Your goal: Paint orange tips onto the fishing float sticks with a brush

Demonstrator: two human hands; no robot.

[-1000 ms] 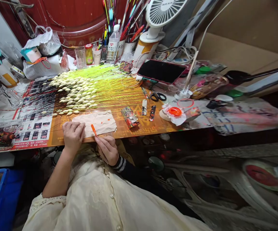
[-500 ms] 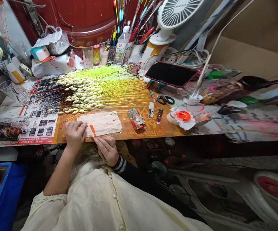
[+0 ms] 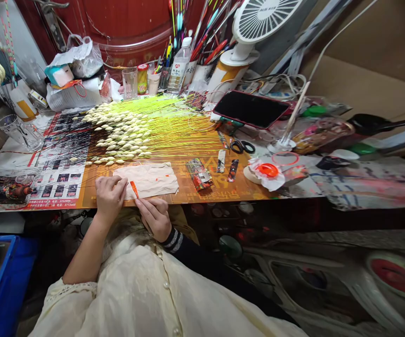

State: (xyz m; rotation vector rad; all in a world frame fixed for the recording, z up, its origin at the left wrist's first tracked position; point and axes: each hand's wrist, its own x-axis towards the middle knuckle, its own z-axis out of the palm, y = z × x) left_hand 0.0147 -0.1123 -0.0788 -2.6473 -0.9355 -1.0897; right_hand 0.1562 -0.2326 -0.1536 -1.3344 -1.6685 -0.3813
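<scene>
Two hands at a workbench edge, the right pinching a slim orange stick

The person sits at the near edge of a paper-covered table [image 3: 191, 196], seen from above, arms reaching forward at lower centre of the frame; the left hand [image 3: 110, 199], on a bare forearm, rests palm down at the table edge, its fingers [image 3: 116, 186] curled and relaxed, and whether they hold anything cannot be told; the right hand [image 3: 154, 217], in a black sleeve with white stripes [image 3: 174, 241], angles up and to the left, its fingertips [image 3: 142, 202] closed on the lower end of the orange stick [image 3: 134, 189]; the stick sits just right of the left hand, its long axis tilted, with the free tip pointing up and to the left, over the near edge of a beige rag with orange smears [image 3: 149, 180]; above the rag, toward the upper centre, lie rows of white-bodied fishing floats [image 3: 118, 133] with fluorescent yellow-green stems fanning to the right; to the right of the rag lie a small printed packet [image 3: 198, 174], black-handled scissors [image 3: 242, 147] and an orange dish on white tissue [image 3: 268, 170]; a black phone [image 3: 250, 109] lies at upper right, below a white desk fan [image 3: 267, 18]
</scene>
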